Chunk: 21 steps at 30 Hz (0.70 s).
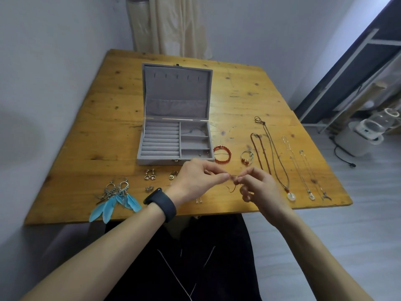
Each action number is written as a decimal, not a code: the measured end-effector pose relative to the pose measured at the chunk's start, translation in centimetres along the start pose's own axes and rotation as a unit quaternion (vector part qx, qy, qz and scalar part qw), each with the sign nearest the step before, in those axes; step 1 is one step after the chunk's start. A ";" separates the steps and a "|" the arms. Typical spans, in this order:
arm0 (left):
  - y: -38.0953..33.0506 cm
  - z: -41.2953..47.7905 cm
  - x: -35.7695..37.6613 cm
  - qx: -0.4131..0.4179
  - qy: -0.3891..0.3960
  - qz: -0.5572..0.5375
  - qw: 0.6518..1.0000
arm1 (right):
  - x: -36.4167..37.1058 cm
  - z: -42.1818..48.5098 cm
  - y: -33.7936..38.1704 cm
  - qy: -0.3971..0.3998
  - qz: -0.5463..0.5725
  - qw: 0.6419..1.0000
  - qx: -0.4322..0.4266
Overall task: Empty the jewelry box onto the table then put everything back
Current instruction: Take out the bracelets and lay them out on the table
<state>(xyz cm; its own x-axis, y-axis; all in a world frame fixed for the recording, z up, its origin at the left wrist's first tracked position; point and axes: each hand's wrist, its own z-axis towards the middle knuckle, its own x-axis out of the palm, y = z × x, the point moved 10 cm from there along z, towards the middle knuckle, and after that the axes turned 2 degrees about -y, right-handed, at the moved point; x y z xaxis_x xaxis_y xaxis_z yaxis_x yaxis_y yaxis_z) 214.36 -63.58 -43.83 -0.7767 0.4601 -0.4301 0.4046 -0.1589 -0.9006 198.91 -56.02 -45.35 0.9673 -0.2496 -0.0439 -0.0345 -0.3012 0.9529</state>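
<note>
The grey velvet jewelry box (pixel 161 156) stands open at the table's middle, lid upright; a thin cord lies in its back right compartment. In front of it my left hand (pixel 200 180) and my right hand (pixel 257 186) both pinch a thin brown cord (pixel 233 181) above the table. Laid out on the wooden table (pixel 238 94) are blue feather earrings (pixel 117 198), small earrings (pixel 150 174), a red bead bracelet (pixel 222 154), a ring-like bracelet (pixel 247 157), and several necklaces (pixel 280 161) in a row on the right.
A wall runs along the table's left side and a curtain (pixel 178 25) hangs behind it. To the right stand a white metal rack (pixel 355 68) and a white appliance (pixel 362 135) on the floor. A black band sits on my left wrist (pixel 161 203).
</note>
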 end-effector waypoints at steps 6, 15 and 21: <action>0.4 -0.7 0.5 0.004 0.024 0.086 0.996 | 0.0 -0.8 1.2 -0.021 -0.319 0.937 -0.139; -0.1 1.2 0.5 -0.001 0.017 0.180 0.983 | -0.3 2.0 1.4 -0.022 -0.424 0.897 -0.125; -1.3 2.8 1.0 0.044 -0.036 0.376 0.925 | 0.7 4.2 2.2 -0.041 -0.554 0.818 -0.149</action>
<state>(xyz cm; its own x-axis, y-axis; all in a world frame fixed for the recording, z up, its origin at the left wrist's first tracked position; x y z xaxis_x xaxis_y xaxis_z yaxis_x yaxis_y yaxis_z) 211.72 -65.41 -43.25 -0.3230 0.1310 -0.9373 0.8052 -0.4823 -0.3449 198.51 -60.72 -44.59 0.3430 -0.0403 -0.9385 0.9267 -0.1492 0.3450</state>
